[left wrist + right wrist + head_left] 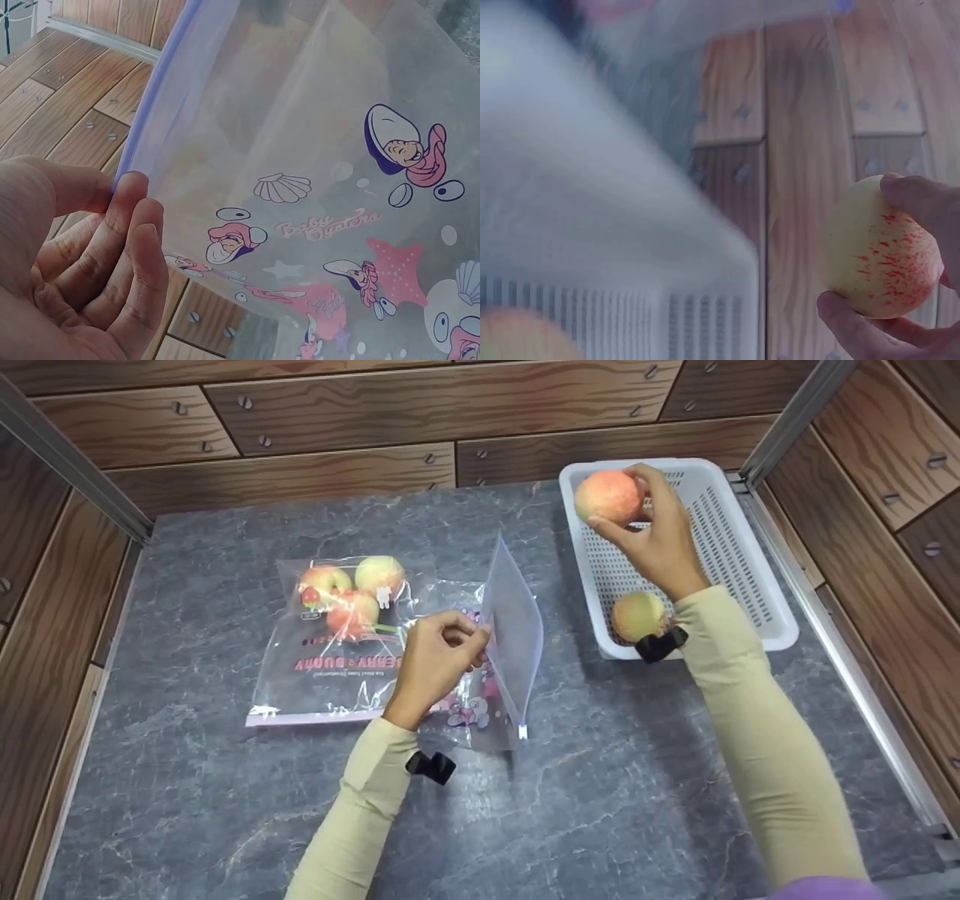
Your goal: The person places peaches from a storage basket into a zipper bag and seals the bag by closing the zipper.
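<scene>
My left hand (442, 649) pinches the purple-edged rim of a clear zip bag (517, 637), whose mouth gapes toward the right. Printed shells, a starfish and cartoon oysters cover this bag in the left wrist view. Over the white basket (759, 559), my right hand (664, 540) grips a red-and-yellow peach (611, 498) between thumb and fingers. The right wrist view shows that peach's pale side with red speckles. Another peach (637, 616) lies in the basket's near left corner, partly covered by the black wrist camera.
Left of the held bag, a second clear zip bag (330, 690) lies flat with three peaches (352, 613) inside. Both bags are on a grey marbled table (225, 802). Wood-patterned panels (337, 427) and metal rails (862, 697) border the table.
</scene>
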The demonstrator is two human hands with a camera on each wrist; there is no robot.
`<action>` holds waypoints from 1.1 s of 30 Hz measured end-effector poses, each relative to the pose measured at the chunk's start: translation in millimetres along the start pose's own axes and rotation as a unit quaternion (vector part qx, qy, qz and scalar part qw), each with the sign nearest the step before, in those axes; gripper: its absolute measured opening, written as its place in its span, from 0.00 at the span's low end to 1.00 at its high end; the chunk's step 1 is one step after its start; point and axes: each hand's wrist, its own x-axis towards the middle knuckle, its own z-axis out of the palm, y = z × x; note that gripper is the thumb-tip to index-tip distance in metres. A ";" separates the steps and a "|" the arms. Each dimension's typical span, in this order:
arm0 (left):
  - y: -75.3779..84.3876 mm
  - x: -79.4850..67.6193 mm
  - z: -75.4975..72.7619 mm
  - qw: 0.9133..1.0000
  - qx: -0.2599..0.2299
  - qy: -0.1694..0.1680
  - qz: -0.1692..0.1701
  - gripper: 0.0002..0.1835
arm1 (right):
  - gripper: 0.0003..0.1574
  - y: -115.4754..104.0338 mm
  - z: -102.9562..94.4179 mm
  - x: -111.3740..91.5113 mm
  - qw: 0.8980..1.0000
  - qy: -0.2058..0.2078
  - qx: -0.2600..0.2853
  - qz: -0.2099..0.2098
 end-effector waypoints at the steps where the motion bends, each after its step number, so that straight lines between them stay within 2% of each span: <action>1: -0.3 0.0 0.0 1.000 -0.001 0.000 0.001 0.08 | 0.43 -5.9 1.5 -3.3 1.000 -0.003 0.029 -0.002; 5: -1.3 -0.4 0.1 1.000 -0.003 0.002 0.001 0.08 | 0.41 -24.8 9.1 -16.8 0.988 -0.033 0.151 0.008; 7: -1.8 -0.4 0.3 1.000 -0.004 0.004 -0.002 0.08 | 0.40 -31.1 13.6 -23.4 0.975 -0.052 0.213 0.017; 10: -2.3 -0.4 1.0 1.000 -0.005 0.007 -0.005 0.07 | 0.38 -38.3 19.4 -34.7 0.952 -0.084 0.294 0.030; 14: -2.3 0.1 3.0 1.000 0.003 0.010 0.000 0.08 | 0.37 -48.6 23.7 -49.4 0.912 -0.128 0.385 0.051; 17: -2.5 0.6 4.1 1.000 0.007 0.011 0.003 0.08 | 0.37 -55.4 25.8 -58.0 0.886 -0.171 0.427 0.060; 18: -2.8 0.8 4.2 1.000 0.008 0.012 0.003 0.08 | 0.37 -56.4 27.0 -60.3 0.881 -0.187 0.430 0.057; 20: -2.5 1.7 6.4 1.000 0.006 0.011 0.001 0.08 | 0.38 -55.8 27.3 -64.3 0.881 -0.215 0.418 0.050; 22: -2.5 2.1 7.5 1.000 0.005 0.010 0.000 0.08 | 0.39 -53.9 28.6 -67.5 0.888 -0.238 0.391 0.040; 25: -2.7 2.3 7.9 1.000 0.003 0.007 -0.001 0.07 | 0.40 -50.3 30.9 -71.2 0.904 -0.262 0.336 0.024; 29: -3.9 2.4 7.0 1.000 0.004 0.002 0.004 0.08 | 0.41 -46.5 32.0 -75.2 0.918 -0.288 0.272 0.011; 33: -4.6 2.1 5.1 1.000 -0.002 0.004 0.013 0.08 | 0.42 -43.6 32.6 -77.1 0.922 -0.310 0.233 0.004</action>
